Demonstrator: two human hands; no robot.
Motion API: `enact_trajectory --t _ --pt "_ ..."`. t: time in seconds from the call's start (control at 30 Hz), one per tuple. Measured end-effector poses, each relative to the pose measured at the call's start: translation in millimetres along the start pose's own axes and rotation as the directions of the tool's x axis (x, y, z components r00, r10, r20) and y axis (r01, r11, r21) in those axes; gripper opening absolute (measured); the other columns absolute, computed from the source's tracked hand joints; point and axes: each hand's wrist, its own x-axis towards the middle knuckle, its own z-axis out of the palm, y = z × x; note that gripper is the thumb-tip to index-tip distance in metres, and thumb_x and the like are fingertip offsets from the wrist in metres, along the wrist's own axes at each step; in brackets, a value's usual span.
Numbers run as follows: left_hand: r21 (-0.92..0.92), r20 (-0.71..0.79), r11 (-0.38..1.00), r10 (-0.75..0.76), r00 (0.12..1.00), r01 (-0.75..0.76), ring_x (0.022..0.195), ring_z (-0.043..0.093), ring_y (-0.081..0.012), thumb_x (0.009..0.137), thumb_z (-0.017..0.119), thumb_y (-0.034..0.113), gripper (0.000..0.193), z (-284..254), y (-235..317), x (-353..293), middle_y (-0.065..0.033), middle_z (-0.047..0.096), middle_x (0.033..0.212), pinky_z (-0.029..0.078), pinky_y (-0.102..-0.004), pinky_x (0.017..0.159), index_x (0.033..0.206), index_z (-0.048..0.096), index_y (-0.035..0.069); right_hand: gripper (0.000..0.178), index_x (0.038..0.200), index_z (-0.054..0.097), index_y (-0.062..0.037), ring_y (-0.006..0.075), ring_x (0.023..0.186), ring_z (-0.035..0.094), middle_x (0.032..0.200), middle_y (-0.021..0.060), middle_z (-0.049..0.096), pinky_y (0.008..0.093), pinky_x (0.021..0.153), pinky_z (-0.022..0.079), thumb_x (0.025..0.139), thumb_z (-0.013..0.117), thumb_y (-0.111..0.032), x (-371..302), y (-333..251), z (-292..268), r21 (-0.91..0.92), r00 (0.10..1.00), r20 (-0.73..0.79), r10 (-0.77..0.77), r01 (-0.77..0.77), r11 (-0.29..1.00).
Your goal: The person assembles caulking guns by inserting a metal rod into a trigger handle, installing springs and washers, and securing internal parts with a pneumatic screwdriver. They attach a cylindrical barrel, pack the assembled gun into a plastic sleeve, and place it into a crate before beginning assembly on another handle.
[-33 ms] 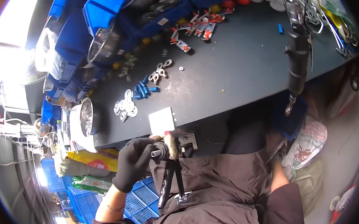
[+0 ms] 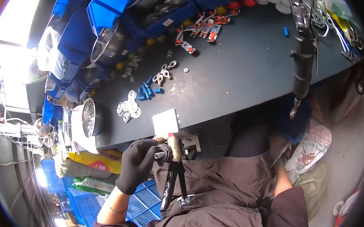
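My left hand (image 2: 138, 161), in a black glove, is closed with its fingers at a dark round part (image 2: 164, 152) that has a bright ribbed stub sticking out. This part sits against a clamp-like tool (image 2: 175, 150) with a worn tan body and a red top, at the bench's front edge. Two black handles (image 2: 174, 183) hang from the tool in front of my apron. My right forearm (image 2: 283, 180) reaches down beside my right leg. My right hand is mostly hidden there by dark cloth, and its fingers cannot be made out.
On the dark bench (image 2: 229, 68) lie white washers (image 2: 128, 106), blue sleeves (image 2: 146, 91), metal rings (image 2: 162, 74) and red-and-silver brackets (image 2: 210, 31). A white square block (image 2: 165, 122) stands behind the tool. A black power driver (image 2: 303, 63) hangs at the right. Blue bins (image 2: 162, 18) line the back.
The whole scene sits very slightly further right in the picture. My left hand keeps its place at the round part.
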Motion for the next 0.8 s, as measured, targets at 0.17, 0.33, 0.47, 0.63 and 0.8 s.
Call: enact_trajectory --t 0.17,0.33,0.47,0.63,0.8 --pt "-0.217 -0.077 0.975 0.034 0.996 -0.050 0.089 0.062 -0.0205 0.092 0.055 0.002 0.022 12 2 5 -0.0116 0.065 0.095 0.049 -0.0317 0.081 0.112 0.063 -0.004 0.028 0.100 0.072 -0.0052 0.0306 0.088 0.069 0.098 0.0193 0.071 0.0431 0.076 0.052 0.092 0.051 -0.021 -31 121 77 -0.165 0.980 0.112 0.167 -0.147 0.975" --pt "0.182 -0.106 0.933 0.331 0.938 -0.309 0.119 0.052 -0.0261 0.068 0.065 0.005 0.068 8 -41 -11 -0.0149 0.046 0.129 0.045 -0.0378 0.103 0.133 0.047 -0.004 0.028 0.095 0.073 -0.0040 0.0349 0.087 0.070 0.095 0.0192 0.072 0.0445 0.075 0.054 0.088 0.059 -0.027 -47 97 52 -0.057 0.962 0.039 0.269 -0.266 0.962" --pt "0.155 -0.113 0.926 0.362 0.925 -0.343 0.119 0.049 -0.0382 0.058 0.081 0.021 0.068 25 -37 -2 -0.0185 0.053 0.126 0.040 -0.0469 0.101 0.122 0.061 0.004 0.044 0.102 0.068 0.0042 0.0372 0.090 0.069 0.095 0.0240 0.071 0.0443 0.080 0.053 0.076 0.074 -0.030 -96 86 -41 0.581 0.936 -0.086 0.341 -0.231 0.780" --pt "0.121 -0.171 0.882 0.471 0.865 -0.456 0.113 0.053 -0.0382 0.058 0.087 0.029 0.073 31 -51 6 -0.0180 0.057 0.119 0.042 -0.0478 0.097 0.122 0.061 0.005 0.042 0.102 0.067 0.0056 0.0327 0.091 0.069 0.093 0.0216 0.071 0.0405 0.077 0.053 0.076 0.074 -0.027 -123 85 -95 0.497 0.778 -0.184 0.601 -0.454 0.740" --pt "-0.045 -0.177 0.863 0.488 0.855 -0.502 0.116 0.052 -0.0375 0.064 0.085 0.034 0.071 31 -57 17 -0.0136 0.056 0.128 0.039 -0.0462 0.102 0.125 0.061 0.007 0.028 0.113 0.054 0.0019 0.0174 0.093 0.059 0.101 0.0096 0.062 0.0332 0.085 0.048 0.092 0.067 -0.012 -158 -18 -227 0.697 0.483 -0.666 0.568 0.133 0.705"
